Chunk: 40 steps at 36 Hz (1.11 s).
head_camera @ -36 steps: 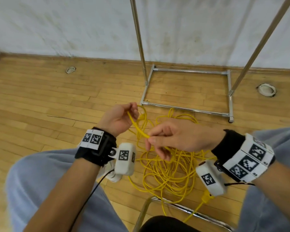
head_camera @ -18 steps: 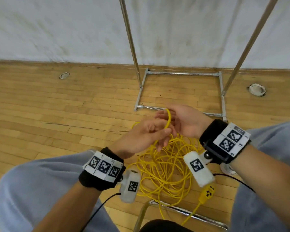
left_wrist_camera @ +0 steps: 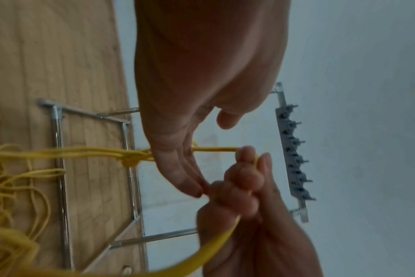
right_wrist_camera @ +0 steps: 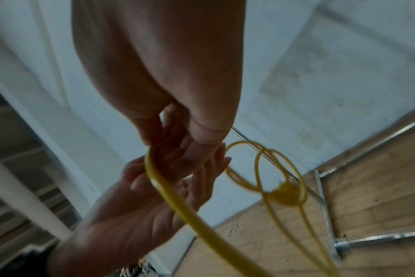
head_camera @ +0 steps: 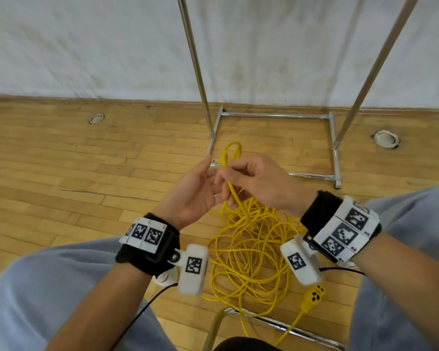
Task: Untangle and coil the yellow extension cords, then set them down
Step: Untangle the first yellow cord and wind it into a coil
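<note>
left hand open, right hand pinching

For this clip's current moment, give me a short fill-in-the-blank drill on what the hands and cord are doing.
1. The right hand pinches a strand of the ____ extension cord.
2. Most of the cord lies in a tangled pile on the wooden ____.
3. The left hand has straight fingers, so it is ____.
4. The cord's yellow socket end lies near the person's ____ wrist.

Missing words: yellow; floor; open; right
</note>
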### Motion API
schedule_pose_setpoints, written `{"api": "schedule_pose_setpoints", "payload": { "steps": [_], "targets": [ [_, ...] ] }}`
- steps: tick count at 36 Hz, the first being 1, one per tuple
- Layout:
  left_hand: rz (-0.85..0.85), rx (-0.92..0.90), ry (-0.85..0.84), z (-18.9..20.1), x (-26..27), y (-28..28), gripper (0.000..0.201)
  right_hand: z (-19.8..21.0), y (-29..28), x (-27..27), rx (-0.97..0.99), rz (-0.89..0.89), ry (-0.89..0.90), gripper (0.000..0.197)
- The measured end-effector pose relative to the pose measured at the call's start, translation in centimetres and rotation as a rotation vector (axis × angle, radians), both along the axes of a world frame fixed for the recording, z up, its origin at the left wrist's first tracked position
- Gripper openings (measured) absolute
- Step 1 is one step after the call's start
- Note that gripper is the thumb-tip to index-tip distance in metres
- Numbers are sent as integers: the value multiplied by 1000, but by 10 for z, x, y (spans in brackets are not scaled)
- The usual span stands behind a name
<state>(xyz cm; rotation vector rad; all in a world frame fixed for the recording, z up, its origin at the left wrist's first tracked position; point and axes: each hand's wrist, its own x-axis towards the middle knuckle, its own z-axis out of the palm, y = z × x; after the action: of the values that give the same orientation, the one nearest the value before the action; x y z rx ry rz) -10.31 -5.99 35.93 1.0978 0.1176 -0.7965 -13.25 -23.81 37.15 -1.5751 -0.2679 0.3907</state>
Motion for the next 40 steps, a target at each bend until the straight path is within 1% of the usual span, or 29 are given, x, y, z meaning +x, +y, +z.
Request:
{"api": "schedule_pose_setpoints", "payload": {
  "steps": [2, 5, 7, 8, 9, 12, 13, 14, 15, 16, 18, 21, 22, 24, 26, 28, 31, 33, 34, 36, 38, 40],
  "targets": [
    [31, -46, 47, 0, 8, 6, 56, -4, 3, -3, -76, 102, -21, 31],
    [196, -120, 136, -2, 16, 14, 50, -8, 3, -4, -168, 172, 2, 31],
    [269, -128, 119, -3, 18, 16, 32, -9, 0, -2, -232, 192, 17, 29],
    [291, -111, 88, -3, 18, 16, 23, -8, -1, -1, -257, 198, 20, 28],
    [297, -82, 39, -3, 18, 16, 19, -8, -2, 1, -275, 197, 24, 27],
    [231, -1, -187, 1, 15, 15, 12, -12, -2, 4, -276, 144, 84, 17],
    [201, 37, -268, 3, 14, 14, 13, -13, -3, 5, -258, 111, 119, 18],
    [170, 71, -341, 6, 12, 12, 16, -14, -4, 6, -222, 76, 154, 20],
    [129, 100, -405, 8, 9, 10, 19, -14, -4, 8, -169, 40, 184, 15],
    [73, 120, -465, 10, 5, 7, 22, -11, -4, 8, -93, 5, 213, 6],
    [-64, 178, -571, 10, -3, 3, 25, -8, -6, 14, 55, -95, 281, 19],
    [-238, 250, -662, 9, -14, -2, 21, -7, -12, 26, 285, -311, 519, 22],
    [-270, 247, -664, 8, -16, -3, 21, -10, -14, 29, 314, -376, 587, 22],
    [-322, 240, -650, 5, -19, -6, 19, -15, -19, 32, 283, -428, 650, 22],
    [-363, 242, -631, 1, -22, -8, 18, -19, -22, 33, 287, -399, 677, 22],
    [-393, 250, -605, -1, -24, -10, 20, -19, -24, 34, 338, -376, 714, 22],
    [-426, 289, -574, 0, -24, -9, 22, -18, -22, 36, 424, -394, 722, 23],
    [-425, 332, -545, 1, -22, -8, 25, -17, -20, 37, 465, -421, 679, 16],
    [-405, 361, -528, 2, -21, -8, 29, -17, -20, 37, 465, -429, 642, 12],
    [-302, 404, -444, 4, -19, -9, 41, -16, -19, 36, 401, -398, 539, 14],
    [-169, 379, -329, 3, -15, -9, 47, -13, -16, 32, 293, -312, 439, 14],
    [-64, 317, -223, 3, -10, -7, 46, -10, -11, 26, 199, -214, 362, 14]
  ]
}}
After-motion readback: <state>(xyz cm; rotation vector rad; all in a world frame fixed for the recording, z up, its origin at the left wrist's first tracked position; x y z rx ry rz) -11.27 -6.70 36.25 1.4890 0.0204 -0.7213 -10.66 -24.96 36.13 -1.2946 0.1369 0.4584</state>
